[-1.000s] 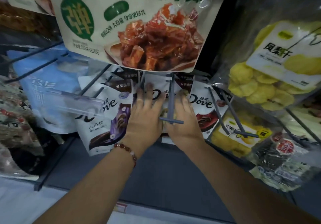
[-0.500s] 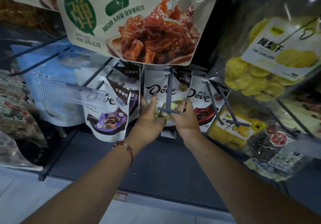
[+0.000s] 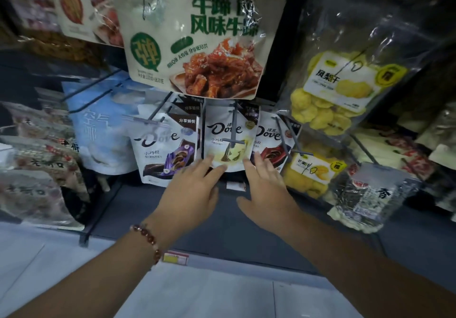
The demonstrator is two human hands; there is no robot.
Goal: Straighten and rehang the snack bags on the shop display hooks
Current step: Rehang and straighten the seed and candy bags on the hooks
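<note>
Both hands have dropped back from the middle Dove bag (image 3: 228, 142) since half a second ago, when they pinched its lower edge from either side; now it hangs on its own from the grey hook (image 3: 233, 130), square and facing out.

From the head view, my left hand (image 3: 190, 194) has straight, spread fingers (image 3: 209, 161), the tips just touching the bag's bottom left corner, holding nothing. My right hand (image 3: 266, 194) is likewise open, its fingers (image 3: 256, 160) just beside the bottom right corner; I cannot tell whether they touch. I judge they linger there to steady any swing.

Left of my fingers, the purple Dove bag (image 3: 167, 150) hangs tilted, probably the next to straighten. Right of them, the red Dove bag (image 3: 271, 142) sits partly behind the middle one.
</note>
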